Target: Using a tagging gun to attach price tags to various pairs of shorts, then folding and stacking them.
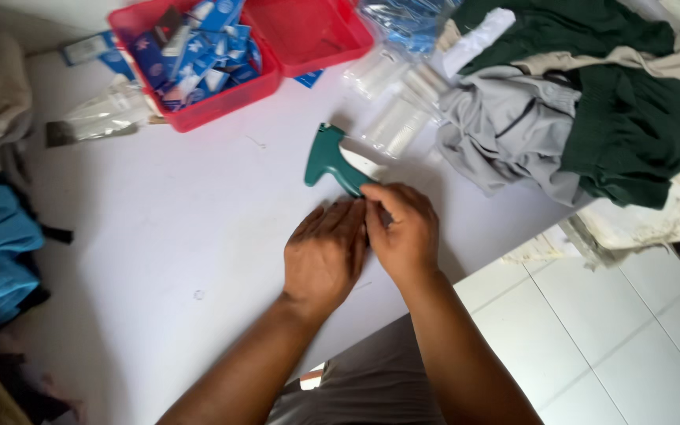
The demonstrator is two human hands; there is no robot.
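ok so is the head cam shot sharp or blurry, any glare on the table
Head view: soft overall, the hands and green tagging gun slightly blurred; white table bright and washed out but without a hard glare spot; left edge falls into shadow.

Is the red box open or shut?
Open. The red box shows both halves side by side: one full of blue packets, the other looks empty.
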